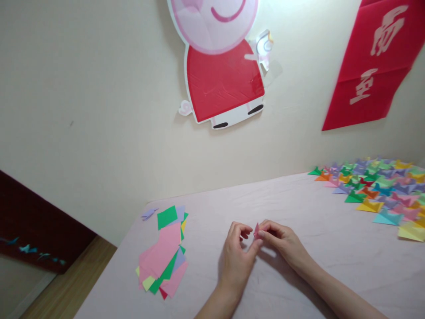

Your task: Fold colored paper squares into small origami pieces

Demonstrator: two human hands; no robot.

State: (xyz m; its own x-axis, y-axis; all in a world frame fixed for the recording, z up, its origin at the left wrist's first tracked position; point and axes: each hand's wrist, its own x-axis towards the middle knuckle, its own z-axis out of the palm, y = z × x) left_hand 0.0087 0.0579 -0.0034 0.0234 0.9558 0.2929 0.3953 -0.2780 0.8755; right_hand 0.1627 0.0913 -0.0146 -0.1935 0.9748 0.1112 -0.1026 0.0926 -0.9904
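Note:
A small pink folded paper (256, 229) stands up between my two hands, over the middle of the table. The thumb and fingers of my right hand (284, 243) pinch it from the right. My left hand (237, 252) is beside it, with curled fingers and a gap between them and the thumb. The left thumb tip reaches the paper's lower edge; whether it presses on it I cannot tell. To the left lies a loose pile of coloured paper sheets (166, 250) in pink, green, purple and yellow.
Rows of folded paper figures (372, 192) in many colours cover the table's right back part. A small purple folded paper (149, 214) lies near the left edge of the pale tablecloth (212, 208). Behind, the wall carries a cartoon cutout (226, 84) and a red banner (368, 66).

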